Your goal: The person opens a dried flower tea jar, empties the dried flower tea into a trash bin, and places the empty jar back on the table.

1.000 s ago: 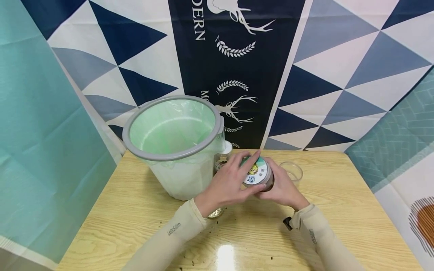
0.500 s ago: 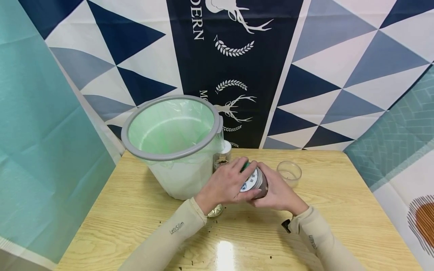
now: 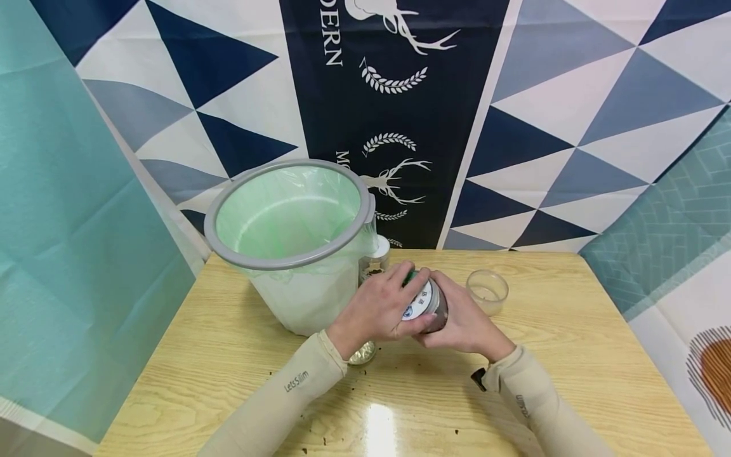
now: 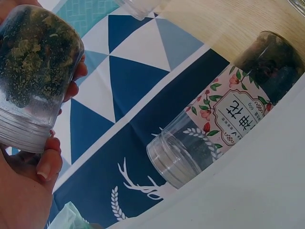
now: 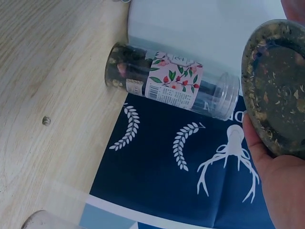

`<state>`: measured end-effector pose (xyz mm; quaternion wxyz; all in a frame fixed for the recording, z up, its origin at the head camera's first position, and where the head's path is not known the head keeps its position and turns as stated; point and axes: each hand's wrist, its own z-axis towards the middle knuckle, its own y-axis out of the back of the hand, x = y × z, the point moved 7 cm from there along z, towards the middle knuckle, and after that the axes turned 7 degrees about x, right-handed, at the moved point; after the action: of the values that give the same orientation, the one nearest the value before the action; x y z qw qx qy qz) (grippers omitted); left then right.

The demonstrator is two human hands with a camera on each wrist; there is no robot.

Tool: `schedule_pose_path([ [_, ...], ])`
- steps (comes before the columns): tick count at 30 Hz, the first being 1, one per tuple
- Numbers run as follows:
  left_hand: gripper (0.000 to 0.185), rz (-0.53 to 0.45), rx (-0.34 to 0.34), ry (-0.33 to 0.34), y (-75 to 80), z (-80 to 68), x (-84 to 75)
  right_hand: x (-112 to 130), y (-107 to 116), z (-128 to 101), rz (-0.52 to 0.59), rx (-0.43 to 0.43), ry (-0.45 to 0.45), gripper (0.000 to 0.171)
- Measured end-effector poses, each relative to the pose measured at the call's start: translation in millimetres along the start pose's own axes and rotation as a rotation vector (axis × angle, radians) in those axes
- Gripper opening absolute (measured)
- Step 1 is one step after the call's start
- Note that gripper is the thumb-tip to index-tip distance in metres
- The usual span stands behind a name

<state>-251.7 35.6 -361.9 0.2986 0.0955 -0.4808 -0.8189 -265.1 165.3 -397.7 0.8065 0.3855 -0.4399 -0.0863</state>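
Both hands hold a clear jar (image 3: 429, 306) of dried green-brown herbs above the wooden table (image 3: 577, 381). My left hand (image 3: 394, 299) curls round its white and green labelled lid (image 3: 417, 303). From the right, my right hand (image 3: 454, 317) cups the jar's body. The jar lies tilted, lid toward the left. Seen from the left wrist, the herb-filled jar (image 4: 33, 62) sits against my fingers (image 4: 46, 164). The right wrist view shows the jar's base (image 5: 276, 86) resting in my palm (image 5: 281, 191).
A white bin (image 3: 291, 216) with a grey rim and green liner stands at the table's back left. Beside it is a tall floral-labelled jar (image 3: 377, 257) (image 4: 228, 114) (image 5: 171, 81). A small clear cup (image 3: 487, 292) stands right of the hands. A small glass item (image 3: 362, 353) lies under my left wrist. Crumbs dot the table.
The jar has tipped from lid-up toward its side, lid facing left, and both hands have drifted slightly left and nearer the bin. Their hold is unchanged.
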Motion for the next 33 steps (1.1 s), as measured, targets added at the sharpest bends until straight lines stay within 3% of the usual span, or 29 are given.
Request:
schedule_pose_path([
  [7,0.079,0.007,-0.023,0.009,1.1,-1.6,0.4,3,-1,0,-0.015,-0.014,0.005,0.084],
  [16,0.07,0.05,-0.111,-0.043,3.8,-5.7,-8.2,9,-4,-7,-0.08,-0.051,0.057,0.087],
  [21,0.077,0.031,-0.136,0.077,4.5,-3.6,-5.2,15,1,-7,-0.22,-0.186,0.126,0.089],
  [23,0.078,0.002,-0.128,0.137,3.7,-3.5,-2.2,15,2,-6,-0.263,-0.23,0.143,0.089],
  [27,0.069,-0.049,-0.056,0.192,-0.4,-4.4,0.9,12,2,-5,-0.257,-0.23,0.146,0.089],
  [33,0.096,-0.144,0.055,0.206,-3.6,-11.2,5.3,6,2,-6,-0.26,-0.195,0.111,0.091],
])
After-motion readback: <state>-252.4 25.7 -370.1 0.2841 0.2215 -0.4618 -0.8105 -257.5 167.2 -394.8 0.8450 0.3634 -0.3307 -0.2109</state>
